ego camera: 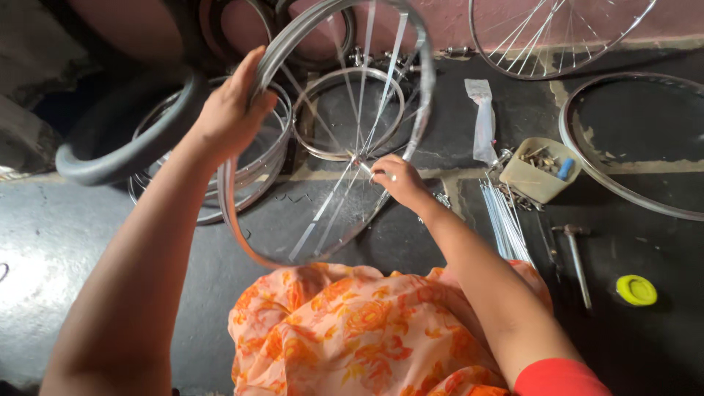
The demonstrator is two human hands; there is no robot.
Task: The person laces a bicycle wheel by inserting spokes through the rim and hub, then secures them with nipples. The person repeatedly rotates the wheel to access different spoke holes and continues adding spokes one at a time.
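A shiny metal bicycle wheel rim (422,88) with several thin spokes stands tilted above my lap. My left hand (233,110) grips the rim's upper left edge. My right hand (396,180) pinches the hub (364,169) at the wheel's centre, where the spokes meet. An orange flowered cloth (352,330) covers my knees below the wheel.
Bare rims (352,110) and a black tyre (125,147) lie on the dark floor at the left. A bundle of loose spokes (504,220), a beige box of small parts (541,170), a hammer (576,253), a yellow lid (636,290), a plastic bag (484,121) and more rims (638,147) lie at the right.
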